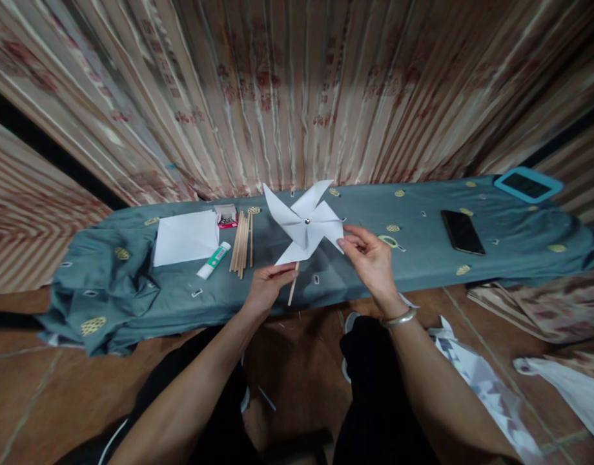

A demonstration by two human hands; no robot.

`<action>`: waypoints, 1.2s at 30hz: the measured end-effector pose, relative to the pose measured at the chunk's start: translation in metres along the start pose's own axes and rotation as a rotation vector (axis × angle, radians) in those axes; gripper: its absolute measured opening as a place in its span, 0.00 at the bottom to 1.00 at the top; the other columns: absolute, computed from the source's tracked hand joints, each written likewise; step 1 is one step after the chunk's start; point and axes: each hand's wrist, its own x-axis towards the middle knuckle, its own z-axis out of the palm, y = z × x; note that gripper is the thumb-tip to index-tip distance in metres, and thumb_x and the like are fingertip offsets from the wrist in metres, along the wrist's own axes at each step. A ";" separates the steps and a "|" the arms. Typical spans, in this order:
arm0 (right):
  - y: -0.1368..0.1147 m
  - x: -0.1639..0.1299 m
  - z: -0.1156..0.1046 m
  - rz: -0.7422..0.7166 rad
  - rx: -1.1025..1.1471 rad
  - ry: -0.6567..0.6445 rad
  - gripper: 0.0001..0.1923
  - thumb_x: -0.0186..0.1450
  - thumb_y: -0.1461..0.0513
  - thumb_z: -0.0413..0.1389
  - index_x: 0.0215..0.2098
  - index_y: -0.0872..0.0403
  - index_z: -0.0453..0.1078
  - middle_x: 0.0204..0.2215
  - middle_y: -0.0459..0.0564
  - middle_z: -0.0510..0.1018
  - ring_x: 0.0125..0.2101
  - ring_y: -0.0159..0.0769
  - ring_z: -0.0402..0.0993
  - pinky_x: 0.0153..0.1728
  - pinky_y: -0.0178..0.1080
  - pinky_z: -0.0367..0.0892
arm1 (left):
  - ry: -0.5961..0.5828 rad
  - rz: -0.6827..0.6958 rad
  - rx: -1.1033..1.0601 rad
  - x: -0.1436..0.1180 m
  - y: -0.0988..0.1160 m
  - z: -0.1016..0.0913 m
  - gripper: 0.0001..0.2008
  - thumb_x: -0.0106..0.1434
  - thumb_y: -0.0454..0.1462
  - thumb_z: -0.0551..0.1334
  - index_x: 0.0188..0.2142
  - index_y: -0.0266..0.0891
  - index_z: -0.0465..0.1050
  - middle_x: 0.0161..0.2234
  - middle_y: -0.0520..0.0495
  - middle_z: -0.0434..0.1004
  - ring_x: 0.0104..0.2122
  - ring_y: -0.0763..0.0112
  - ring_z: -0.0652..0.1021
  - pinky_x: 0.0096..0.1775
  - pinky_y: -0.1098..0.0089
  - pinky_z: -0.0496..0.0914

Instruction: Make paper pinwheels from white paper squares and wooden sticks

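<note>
A white paper pinwheel (304, 223) with a metal pin at its centre stands on a thin wooden stick (293, 287). My left hand (268, 287) grips the stick just below the blades. My right hand (369, 258), a silver bangle on its wrist, pinches the tip of the right-hand blade between thumb and fingers. The pinwheel is held above the teal cloth-covered bench (423, 271).
On the bench lie a stack of white paper (186, 237), a glue tube (214, 260), a bundle of wooden sticks (242, 243), a small box of pins (226, 216), a black phone (462, 232) and a blue-framed tablet (528, 185). Curtains hang behind; white bags lie on the floor at right.
</note>
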 end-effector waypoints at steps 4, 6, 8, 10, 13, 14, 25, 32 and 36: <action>0.000 -0.004 0.008 0.036 0.080 -0.036 0.18 0.54 0.55 0.64 0.42 0.53 0.75 0.27 0.45 0.80 0.27 0.33 0.74 0.33 0.38 0.69 | 0.023 -0.005 -0.012 0.001 0.002 -0.001 0.17 0.37 0.42 0.77 0.29 0.40 0.83 0.30 0.46 0.83 0.32 0.65 0.79 0.44 0.62 0.72; 0.000 -0.007 0.012 0.055 0.101 -0.054 0.18 0.54 0.55 0.64 0.41 0.52 0.75 0.27 0.45 0.80 0.27 0.33 0.74 0.33 0.38 0.69 | 0.028 -0.007 -0.025 0.001 0.002 -0.002 0.18 0.36 0.42 0.77 0.29 0.40 0.82 0.30 0.46 0.83 0.32 0.65 0.79 0.44 0.63 0.72; -0.001 -0.010 0.015 0.074 0.112 -0.076 0.18 0.54 0.54 0.64 0.41 0.52 0.74 0.27 0.44 0.80 0.26 0.32 0.74 0.32 0.37 0.69 | 0.031 -0.005 -0.033 0.001 0.003 -0.001 0.18 0.36 0.43 0.77 0.29 0.40 0.82 0.30 0.46 0.83 0.32 0.66 0.79 0.45 0.63 0.71; -0.002 -0.012 0.018 0.092 0.120 -0.101 0.18 0.54 0.54 0.64 0.41 0.52 0.74 0.26 0.44 0.80 0.26 0.32 0.74 0.32 0.36 0.68 | 0.041 -0.007 -0.036 0.001 0.003 -0.001 0.18 0.36 0.42 0.77 0.29 0.40 0.82 0.29 0.47 0.83 0.31 0.67 0.79 0.44 0.64 0.71; -0.003 -0.015 0.021 0.110 0.121 -0.129 0.18 0.54 0.54 0.64 0.41 0.52 0.74 0.25 0.43 0.80 0.24 0.31 0.73 0.28 0.35 0.65 | 0.058 -0.015 -0.046 0.002 0.002 -0.001 0.17 0.35 0.41 0.77 0.29 0.40 0.82 0.28 0.48 0.83 0.29 0.68 0.78 0.42 0.65 0.71; -0.004 -0.016 0.022 0.114 0.117 -0.137 0.18 0.54 0.54 0.64 0.41 0.52 0.73 0.24 0.42 0.80 0.24 0.31 0.72 0.28 0.35 0.65 | 0.061 -0.016 -0.052 0.002 0.002 -0.001 0.17 0.35 0.40 0.77 0.28 0.40 0.82 0.28 0.48 0.83 0.29 0.69 0.78 0.42 0.65 0.71; -0.009 -0.027 0.036 0.162 0.199 -0.260 0.16 0.55 0.53 0.64 0.37 0.53 0.72 0.19 0.40 0.75 0.22 0.29 0.68 0.25 0.33 0.60 | 0.036 0.014 -0.046 0.000 0.004 0.000 0.16 0.37 0.41 0.76 0.29 0.40 0.83 0.29 0.48 0.83 0.29 0.70 0.78 0.41 0.67 0.71; -0.011 -0.033 0.043 0.125 0.146 -0.310 0.14 0.57 0.53 0.61 0.34 0.53 0.70 0.20 0.42 0.75 0.22 0.30 0.69 0.26 0.33 0.62 | 0.034 0.004 -0.053 0.000 0.003 0.001 0.17 0.35 0.41 0.76 0.28 0.40 0.83 0.28 0.47 0.83 0.29 0.69 0.78 0.41 0.66 0.72; -0.016 -0.038 0.048 0.080 0.071 -0.327 0.13 0.59 0.52 0.60 0.33 0.53 0.70 0.23 0.44 0.78 0.23 0.31 0.71 0.27 0.33 0.64 | 0.002 0.010 -0.071 -0.001 0.002 0.001 0.17 0.36 0.41 0.76 0.29 0.40 0.83 0.30 0.47 0.84 0.31 0.67 0.79 0.43 0.65 0.72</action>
